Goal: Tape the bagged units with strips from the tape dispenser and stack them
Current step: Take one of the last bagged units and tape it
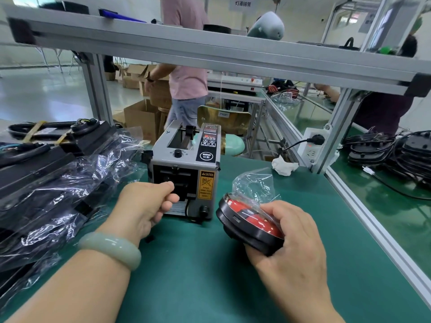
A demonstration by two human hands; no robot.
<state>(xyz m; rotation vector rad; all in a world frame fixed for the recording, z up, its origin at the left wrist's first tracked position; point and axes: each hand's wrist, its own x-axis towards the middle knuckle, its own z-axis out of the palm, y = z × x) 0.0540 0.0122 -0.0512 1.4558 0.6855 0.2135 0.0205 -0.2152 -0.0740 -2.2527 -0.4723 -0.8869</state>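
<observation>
- Left grip (144,206) curls at the tape dispenser (186,159) mouth; holding tape? Cannot tell.
- Right grip (296,236) wraps the bagged unit (247,220).
- Next, I think: press a strip on the bag.

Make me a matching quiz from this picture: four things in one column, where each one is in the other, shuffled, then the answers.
1. tape dispenser
2. bagged red unit
3. crumpled white paper
4. pale green bangle

A. round the left wrist
B. gripped by the right hand
C. far right edge of the green mat
D. centre of the mat, left hand at its outlet

Pairs: 1-D, 2-B, 3-C, 4-A
</observation>
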